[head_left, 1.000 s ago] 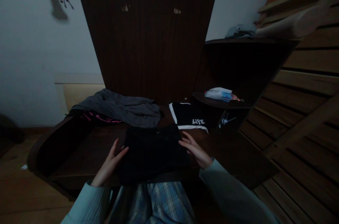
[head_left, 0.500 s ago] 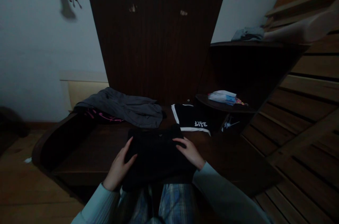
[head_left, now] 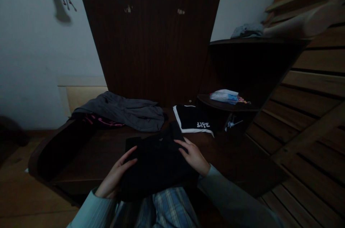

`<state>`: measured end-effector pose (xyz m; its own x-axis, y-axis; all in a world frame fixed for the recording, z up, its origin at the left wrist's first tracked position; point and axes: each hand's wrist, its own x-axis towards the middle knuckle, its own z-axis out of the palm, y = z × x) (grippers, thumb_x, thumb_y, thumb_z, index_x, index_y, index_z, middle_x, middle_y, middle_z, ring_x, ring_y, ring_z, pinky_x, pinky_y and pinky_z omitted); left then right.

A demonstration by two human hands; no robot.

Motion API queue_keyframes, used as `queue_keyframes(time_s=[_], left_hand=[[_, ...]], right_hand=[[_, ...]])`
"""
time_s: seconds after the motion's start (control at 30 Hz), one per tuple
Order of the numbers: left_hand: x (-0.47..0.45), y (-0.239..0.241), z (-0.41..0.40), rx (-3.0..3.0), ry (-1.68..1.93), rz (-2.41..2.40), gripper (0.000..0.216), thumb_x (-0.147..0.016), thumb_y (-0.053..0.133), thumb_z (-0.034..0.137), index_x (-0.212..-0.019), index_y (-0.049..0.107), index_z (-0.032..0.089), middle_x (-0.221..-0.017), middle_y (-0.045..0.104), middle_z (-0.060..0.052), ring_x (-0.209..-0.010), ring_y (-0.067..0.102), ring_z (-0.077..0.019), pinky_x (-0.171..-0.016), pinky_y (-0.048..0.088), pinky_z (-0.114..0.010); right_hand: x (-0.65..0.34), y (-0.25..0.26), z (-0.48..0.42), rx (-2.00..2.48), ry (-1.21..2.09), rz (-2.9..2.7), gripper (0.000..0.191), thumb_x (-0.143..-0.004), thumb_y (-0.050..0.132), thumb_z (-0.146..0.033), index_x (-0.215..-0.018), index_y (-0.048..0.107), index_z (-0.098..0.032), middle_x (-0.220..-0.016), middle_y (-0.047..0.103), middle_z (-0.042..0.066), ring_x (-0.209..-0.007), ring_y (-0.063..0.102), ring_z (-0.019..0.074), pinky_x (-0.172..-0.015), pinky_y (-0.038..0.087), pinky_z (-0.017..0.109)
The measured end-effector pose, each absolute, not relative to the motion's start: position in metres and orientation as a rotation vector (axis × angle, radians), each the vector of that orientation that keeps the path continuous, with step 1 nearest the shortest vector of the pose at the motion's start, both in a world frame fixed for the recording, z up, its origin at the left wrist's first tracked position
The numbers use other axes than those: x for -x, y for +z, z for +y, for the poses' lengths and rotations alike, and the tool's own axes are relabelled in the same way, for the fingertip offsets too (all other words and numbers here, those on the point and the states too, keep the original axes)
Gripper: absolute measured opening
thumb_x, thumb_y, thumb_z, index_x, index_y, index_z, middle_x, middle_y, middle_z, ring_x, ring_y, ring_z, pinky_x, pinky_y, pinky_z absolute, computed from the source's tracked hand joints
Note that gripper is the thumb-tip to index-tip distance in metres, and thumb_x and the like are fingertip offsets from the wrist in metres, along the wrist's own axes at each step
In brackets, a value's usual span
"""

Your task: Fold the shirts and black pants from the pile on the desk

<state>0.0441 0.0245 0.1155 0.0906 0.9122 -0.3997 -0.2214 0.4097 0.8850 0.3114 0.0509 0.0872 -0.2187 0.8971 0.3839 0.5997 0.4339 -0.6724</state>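
Note:
A folded black garment (head_left: pixel 156 161) lies at the near edge of a dark wooden table (head_left: pixel 88 156), its near end hanging over my plaid-trousered lap. My left hand (head_left: pixel 115 176) grips the garment's left edge, thumb and forefinger lying on top. My right hand (head_left: pixel 193 155) holds the right edge with its fingers curled over the cloth. The garment's far right corner stands raised and the piece sits askew.
A crumpled grey garment (head_left: pixel 124 111) lies over a dark one with pink print (head_left: pixel 101 122) at the table's far left. A folded black-and-white shirt marked LIFE (head_left: pixel 194 122) lies far right. A packet (head_left: pixel 225 96) rests on a small shelf. A dark wardrobe (head_left: pixel 151 33) stands behind and wooden slats (head_left: pixel 309 113) run along the right.
The black garment has slid toward me and turned, with its far right corner lifted. Both hands shifted with it along its edges.

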Motion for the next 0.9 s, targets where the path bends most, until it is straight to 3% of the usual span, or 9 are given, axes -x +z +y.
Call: queue_keyframes(time_s=[0.17, 0.3, 0.4, 0.5, 0.9], left_hand=[[-0.068, 0.136, 0.042, -0.946, 1.040, 1.079, 0.064, -0.059, 0.069, 0.023, -0.119, 0.048, 0.022, -0.107, 0.062, -0.006, -0.094, 0.060, -0.0231, -0.079, 0.049, -0.034], [-0.117, 0.146, 0.088, -1.346, 1.248, 1.061, 0.052, -0.064, 0.062, 0.015, -0.115, 0.053, 0.020, -0.114, 0.056, -0.008, -0.105, 0.052, -0.0235, -0.094, 0.038, -0.039], [-0.164, 0.153, 0.128, -1.645, 1.331, 1.120, 0.047, -0.065, 0.058, 0.005, -0.111, 0.056, 0.017, -0.115, 0.052, -0.009, -0.109, 0.048, -0.0221, -0.101, 0.030, -0.037], [-0.207, 0.158, 0.162, -1.782, 1.309, 1.144, 0.048, -0.068, 0.054, 0.003, -0.115, 0.052, 0.014, -0.116, 0.049, -0.012, -0.109, 0.048, -0.0210, -0.101, 0.029, -0.035], [-0.260, 0.131, 0.221, -1.813, 1.192, 1.130, 0.056, -0.068, 0.054, 0.006, -0.123, 0.044, 0.011, -0.126, 0.042, -0.017, -0.118, 0.040, -0.0236, -0.101, 0.027, -0.034]], right_hand=[[-0.339, 0.122, 0.055, 1.392, 0.257, -1.910, 0.036, -0.078, 0.045, -0.018, -0.111, 0.057, -0.026, -0.120, 0.053, 0.005, -0.111, 0.049, 0.0203, -0.094, 0.038, 0.038], [-0.381, 0.154, 0.078, 1.495, -0.042, -1.863, 0.036, -0.078, 0.045, -0.017, -0.111, 0.057, -0.026, -0.120, 0.053, 0.004, -0.110, 0.049, 0.0205, -0.095, 0.037, 0.038], [-0.413, 0.173, 0.105, 1.589, -0.246, -1.811, 0.037, -0.076, 0.045, -0.014, -0.110, 0.057, -0.021, -0.120, 0.052, 0.006, -0.107, 0.051, 0.0211, -0.092, 0.040, 0.035], [-0.436, 0.186, 0.132, 1.749, -0.378, -1.758, 0.037, -0.076, 0.044, -0.012, -0.110, 0.058, -0.017, -0.115, 0.055, 0.009, -0.101, 0.054, 0.0225, -0.088, 0.043, 0.035], [-0.469, 0.164, 0.175, 2.121, -0.438, -1.839, 0.041, -0.077, 0.040, -0.012, -0.115, 0.054, -0.021, -0.123, 0.050, 0.006, -0.094, 0.058, 0.0206, -0.078, 0.045, 0.028]])
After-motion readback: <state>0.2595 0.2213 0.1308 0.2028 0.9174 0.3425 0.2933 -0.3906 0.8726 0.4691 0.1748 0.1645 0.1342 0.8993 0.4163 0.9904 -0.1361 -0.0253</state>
